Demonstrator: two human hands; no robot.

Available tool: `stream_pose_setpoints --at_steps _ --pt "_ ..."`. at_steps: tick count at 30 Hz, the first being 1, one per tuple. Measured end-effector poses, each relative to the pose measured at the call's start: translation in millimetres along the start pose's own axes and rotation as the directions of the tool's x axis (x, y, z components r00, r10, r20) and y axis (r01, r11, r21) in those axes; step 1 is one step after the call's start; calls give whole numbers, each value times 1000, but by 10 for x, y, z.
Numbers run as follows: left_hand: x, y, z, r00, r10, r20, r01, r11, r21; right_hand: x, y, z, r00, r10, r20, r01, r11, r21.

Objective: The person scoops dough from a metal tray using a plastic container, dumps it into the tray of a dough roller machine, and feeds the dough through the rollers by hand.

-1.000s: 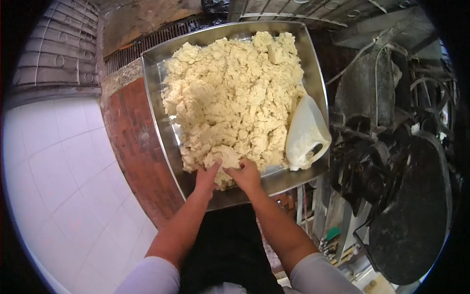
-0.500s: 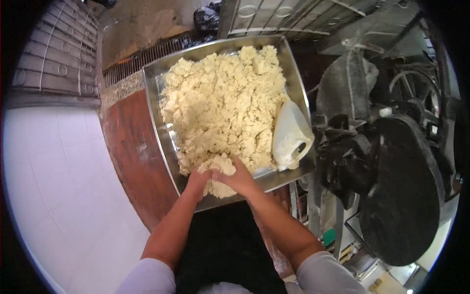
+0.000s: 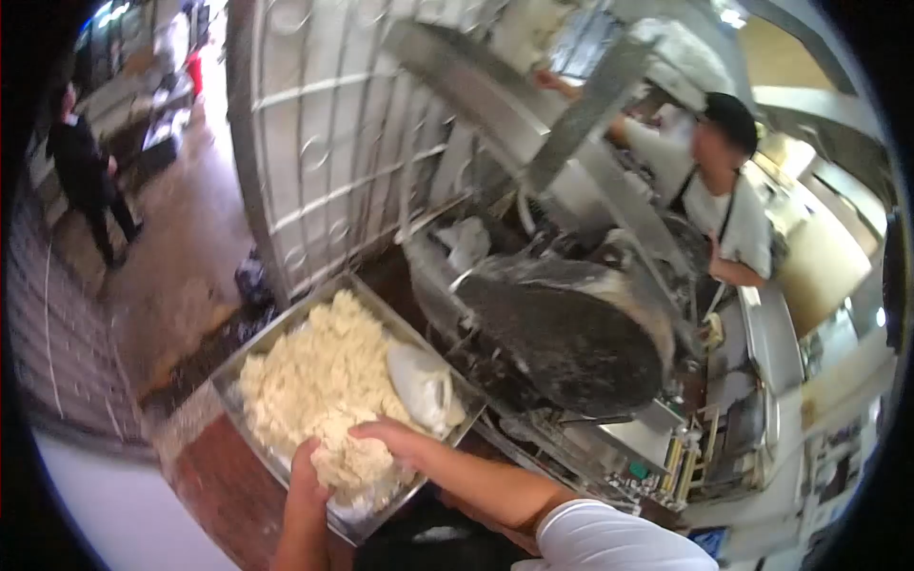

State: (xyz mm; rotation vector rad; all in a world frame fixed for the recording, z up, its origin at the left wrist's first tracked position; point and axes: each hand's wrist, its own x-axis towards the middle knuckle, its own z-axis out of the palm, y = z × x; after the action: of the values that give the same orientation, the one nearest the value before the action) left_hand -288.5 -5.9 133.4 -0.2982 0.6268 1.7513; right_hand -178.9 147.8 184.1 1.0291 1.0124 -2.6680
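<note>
A square metal tray point(image 3: 381, 309) full of crumbly pale-yellow dough point(image 3: 309, 366) is in front of me. Above its near side, my left hand point(image 3: 307, 476) and my right hand point(image 3: 388, 440) are closed round the two sides of a loose clump of dough point(image 3: 354, 464). Some of my fingers are hidden behind the clump. Against the tray's right wall lies a white plastic scoop point(image 3: 414, 381), partly over the dough and touched by neither hand.
Right of the tray stands a machine with a big dark oval disc point(image 3: 571, 343). A co-worker point(image 3: 728, 190) in a white shirt is behind it. A person in dark clothes point(image 3: 86, 171) stands far left. Metal bar gates point(image 3: 319, 143) rise behind the tray.
My view has swung up and to the right, bringing the co-worker and the person in dark clothes into sight. Both hands still hold dough at the tray's near side.
</note>
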Motion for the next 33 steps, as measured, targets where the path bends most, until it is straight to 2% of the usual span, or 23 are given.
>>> stream_pose_setpoints --at_steps 3,4,6,8,12,15,17,19,21,22,25,26,29,30,31,33 --pt "-4 52 237 989 36 146 -25 997 -77 -184 -84 22 970 24 243 -88 963 254" --pt "-15 84 289 983 38 182 -30 998 -49 -229 -112 31 963 -36 267 -29 972 235" --pt "-74 128 507 966 78 245 -72 997 -35 -348 -170 73 930 -160 331 45 943 329" --pt "-202 151 828 967 101 236 -91 994 -53 -454 -226 115 899 -249 361 87 908 409" --pt "-289 226 1408 966 177 191 -207 967 150 -762 -579 191 887 -321 333 178 901 395" --pt "-459 163 1941 863 450 229 -502 712 492 -1216 -1000 275 866 -386 319 316 915 251" --pt "-570 23 2398 773 562 294 -631 638 442 -1478 -1275 285 872 -399 283 342 911 231" --pt "-588 -93 2672 718 618 321 -691 575 439 -1774 -1522 261 890 -384 246 339 918 206" --pt "-444 -206 2781 586 724 362 -791 416 449 -2025 -1723 213 856 -426 291 361 898 253" --pt "-456 -247 2882 571 712 410 -804 381 458 -2096 -1808 166 865 -402 299 342 910 236" --pt "-420 -348 2960 662 675 325 -741 525 419 -2201 -1915 3 899 -338 278 295 937 184" --pt "-414 -328 2928 685 641 346 -724 552 413 -2230 -1922 -7 907 -324 269 290 944 159" --pt "-435 -240 2802 695 658 291 -716 598 359 -2335 -1920 -17 918 -305 252 286 952 110" --pt "-399 -149 2686 694 702 163 -699 601 388 -2369 -1940 -48 916 -309 255 290 951 108" --pt "-357 21 2486 748 661 65 -624 666 408 -2416 -1976 -81 914 -319 253 300 948 112" --pt "-299 253 2190 736 676 -20 -631 697 342 -2604 -2157 -119 882 -417 220 400 909 119"
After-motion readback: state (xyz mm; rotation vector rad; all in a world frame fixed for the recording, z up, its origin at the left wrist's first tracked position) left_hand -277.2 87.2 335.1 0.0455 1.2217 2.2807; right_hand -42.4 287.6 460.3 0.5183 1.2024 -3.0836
